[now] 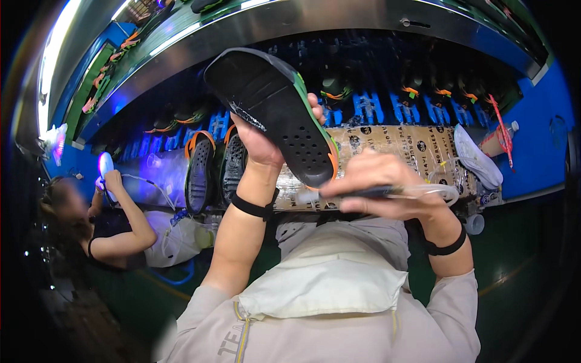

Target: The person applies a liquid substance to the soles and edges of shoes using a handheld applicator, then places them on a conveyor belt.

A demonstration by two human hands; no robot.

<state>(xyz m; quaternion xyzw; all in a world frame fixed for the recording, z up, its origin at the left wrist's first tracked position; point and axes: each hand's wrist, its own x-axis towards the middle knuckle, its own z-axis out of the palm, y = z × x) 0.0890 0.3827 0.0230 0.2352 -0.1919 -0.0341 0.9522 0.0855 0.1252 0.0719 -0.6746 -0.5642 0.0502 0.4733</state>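
My left hand (261, 140) is wrapped round a black shoe sole (275, 100) with green and orange edging, fingertips showing at its right side. The sole is tilted up, its inner face with a group of small holes toward me. A whitish wet-looking streak runs along its left edge. In my right hand (387, 178), just below the heel end, is a dark-handled brush (369, 192) with a pale tip and a clear tube (445, 192). The brush tip is close to the heel; whether it touches cannot be made out.
Two more soles (200, 172) stand left of my left wrist. Brown taped cardboard (393, 142) covers the bench. At right are a white shoe-shaped piece (477, 158), a bottle (501, 138) and a red strip (500, 128). Behind, blue racks (368, 109) hold shoe parts. A co-worker (124, 227) works at left.
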